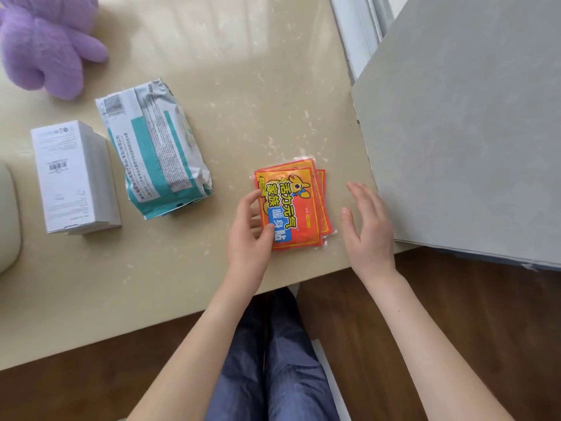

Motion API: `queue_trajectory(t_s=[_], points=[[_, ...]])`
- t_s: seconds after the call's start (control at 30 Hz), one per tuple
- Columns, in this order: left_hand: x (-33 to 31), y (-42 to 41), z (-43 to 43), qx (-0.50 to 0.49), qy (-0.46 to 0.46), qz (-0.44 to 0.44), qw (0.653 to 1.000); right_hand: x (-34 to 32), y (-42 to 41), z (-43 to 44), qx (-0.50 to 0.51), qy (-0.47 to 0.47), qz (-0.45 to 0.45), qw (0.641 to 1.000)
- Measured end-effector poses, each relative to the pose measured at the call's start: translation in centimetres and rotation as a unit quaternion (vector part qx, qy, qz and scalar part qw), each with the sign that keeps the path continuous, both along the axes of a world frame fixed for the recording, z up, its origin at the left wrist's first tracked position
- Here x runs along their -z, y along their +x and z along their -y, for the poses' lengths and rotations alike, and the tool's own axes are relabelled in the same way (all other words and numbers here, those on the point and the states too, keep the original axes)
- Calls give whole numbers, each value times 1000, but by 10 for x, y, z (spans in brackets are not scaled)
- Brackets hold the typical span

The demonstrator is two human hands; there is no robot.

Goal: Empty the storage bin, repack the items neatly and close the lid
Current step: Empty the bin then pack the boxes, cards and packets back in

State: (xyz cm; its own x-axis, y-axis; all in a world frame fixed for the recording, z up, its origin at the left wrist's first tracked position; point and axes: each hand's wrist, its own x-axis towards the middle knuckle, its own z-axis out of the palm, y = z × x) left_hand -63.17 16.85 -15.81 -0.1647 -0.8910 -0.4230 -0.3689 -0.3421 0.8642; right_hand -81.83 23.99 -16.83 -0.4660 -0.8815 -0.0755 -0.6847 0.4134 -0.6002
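Observation:
A small stack of orange heat-patch packets (299,205) lies flat on the beige table (243,101) near its front edge. My left hand (249,235) rests against the stack's left edge, thumb on the top packet and fingers along its side. My right hand (367,226) hovers open just right of the stack, palm turned toward it, not touching. A white and teal wet-wipes pack (154,147) and a white carton (73,177) lie further left. A large grey slab (467,132), perhaps the bin's lid, fills the right side; the bin's inside is hidden.
A purple plush toy (45,41) sits at the table's far left corner. A pale rounded object (7,217) pokes in at the left edge. Below the table's front edge are my legs in blue trousers and a brown wooden floor (455,314).

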Motion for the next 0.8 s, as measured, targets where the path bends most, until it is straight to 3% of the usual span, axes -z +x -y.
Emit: queue_trajectory(t_s=[0.1, 0.2, 0.5, 0.8], points=[[5, 3, 1, 71, -65, 109, 989, 1, 3, 3, -4, 5, -1, 1000], [13, 7, 4, 112, -116, 159, 974, 1, 7, 6, -9, 9, -2, 1000], [25, -5, 6, 71, -76, 130, 986, 21, 30, 18, -88, 43, 13, 995], [27, -6, 7, 78, -60, 119, 988, 18, 50, 19, 2, -41, 99, 994]])
